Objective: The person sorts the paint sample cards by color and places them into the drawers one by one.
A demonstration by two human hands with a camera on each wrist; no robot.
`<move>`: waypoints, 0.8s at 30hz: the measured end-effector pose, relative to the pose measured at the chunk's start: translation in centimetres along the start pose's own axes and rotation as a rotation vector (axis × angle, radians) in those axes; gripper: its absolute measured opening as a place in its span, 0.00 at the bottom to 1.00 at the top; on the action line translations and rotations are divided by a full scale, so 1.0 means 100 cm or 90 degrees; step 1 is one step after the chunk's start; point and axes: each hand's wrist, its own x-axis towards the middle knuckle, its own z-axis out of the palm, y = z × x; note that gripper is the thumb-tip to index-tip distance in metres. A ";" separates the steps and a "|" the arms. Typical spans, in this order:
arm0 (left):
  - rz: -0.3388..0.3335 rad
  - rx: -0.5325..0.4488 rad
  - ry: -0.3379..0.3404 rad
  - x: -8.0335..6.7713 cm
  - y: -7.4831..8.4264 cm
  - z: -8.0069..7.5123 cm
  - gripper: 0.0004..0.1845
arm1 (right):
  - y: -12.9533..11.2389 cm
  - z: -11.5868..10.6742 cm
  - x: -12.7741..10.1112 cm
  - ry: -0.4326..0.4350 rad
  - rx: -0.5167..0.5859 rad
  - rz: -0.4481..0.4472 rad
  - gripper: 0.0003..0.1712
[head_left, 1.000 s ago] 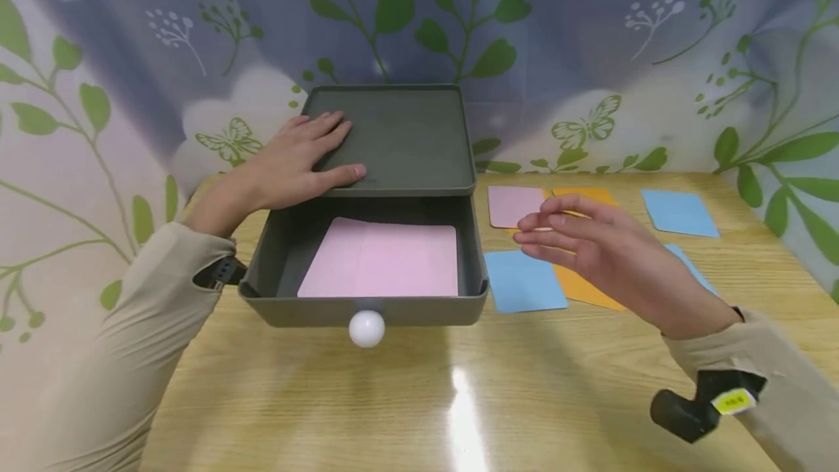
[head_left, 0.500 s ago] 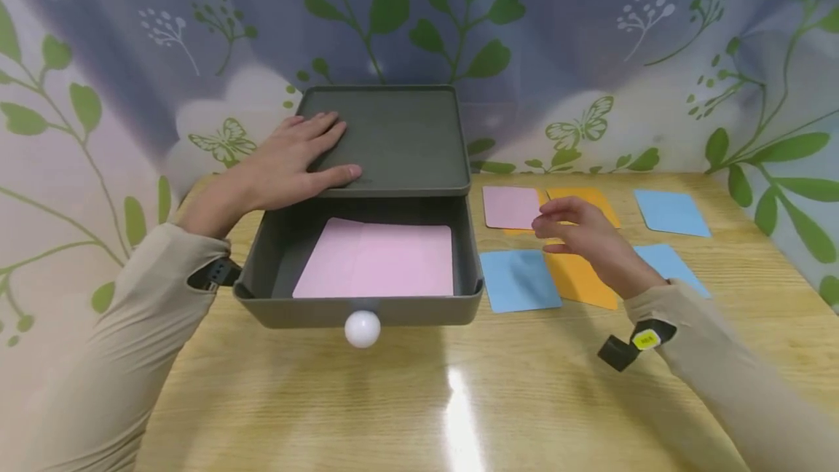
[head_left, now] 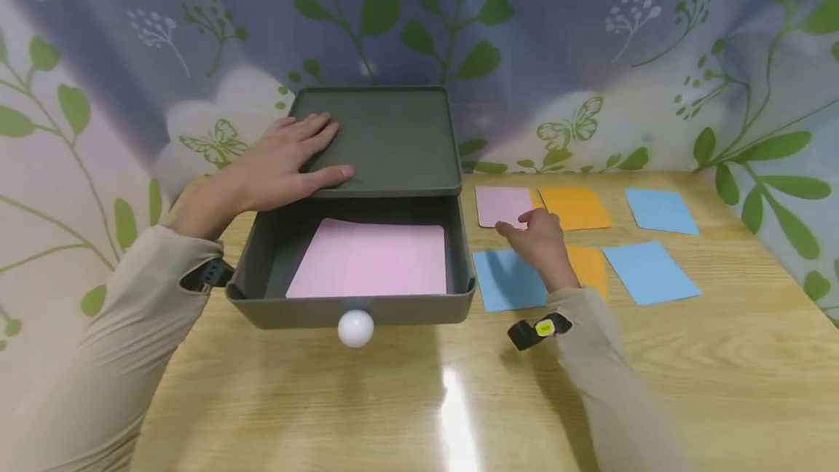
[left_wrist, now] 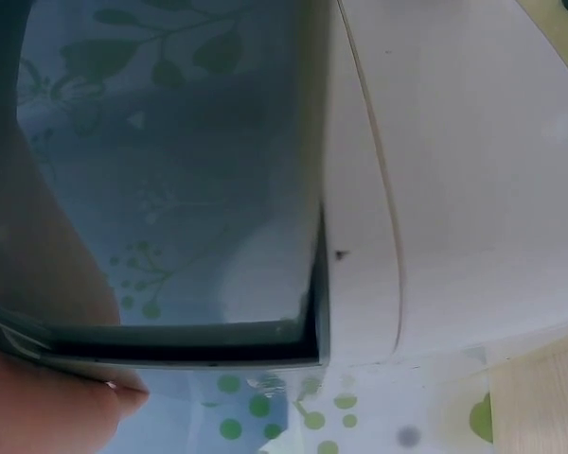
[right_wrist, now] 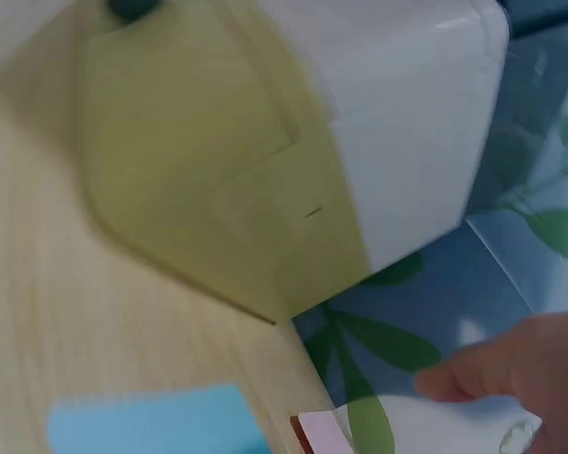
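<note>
A dark grey box has its drawer [head_left: 295, 312] pulled out, with a round white knob [head_left: 356, 328] in front. Pink cards [head_left: 393, 261] lie overlapping inside the drawer. My left hand [head_left: 278, 166] rests with spread fingers on the box's top [head_left: 393, 137]. Over the table to the right, my right hand [head_left: 540, 242] hovers at the lower edge of a pink card [head_left: 501, 206], thumb and fingers apart. In the right wrist view the thumb [right_wrist: 492, 369] shows near that pink card's corner [right_wrist: 324, 433]. Whether it touches the card I cannot tell.
Beside the pink card lie orange cards [head_left: 577, 207] and several blue cards, one [head_left: 505, 286] under the right wrist, another [head_left: 652, 273] farther right. A patterned curtain [head_left: 511, 6] hangs behind the wooden table [head_left: 367, 399].
My right hand has moved left and lower, from over the orange cards to the pink card. The left hand stays on the box top. The head view has shifted slightly.
</note>
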 end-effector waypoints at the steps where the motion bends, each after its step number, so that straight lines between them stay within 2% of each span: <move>1: 0.000 0.000 -0.002 0.001 -0.001 0.000 0.45 | -0.001 0.002 0.000 0.023 0.016 0.020 0.34; 5: -0.002 0.001 0.001 0.000 -0.001 0.000 0.46 | -0.001 0.010 0.003 0.121 0.043 0.073 0.34; 10: -0.001 -0.002 -0.008 0.000 0.001 0.002 0.45 | 0.002 0.020 0.012 0.198 -0.001 0.109 0.36; 16: -0.008 -0.002 -0.003 -0.001 0.000 0.000 0.46 | 0.000 0.031 0.030 0.221 -0.057 0.118 0.42; 21: -0.007 0.002 -0.004 -0.001 0.000 0.000 0.45 | 0.003 0.040 0.042 0.237 -0.128 0.104 0.43; 24: -0.009 -0.003 -0.003 -0.002 -0.001 0.000 0.44 | 0.005 0.042 0.046 0.224 -0.170 0.099 0.44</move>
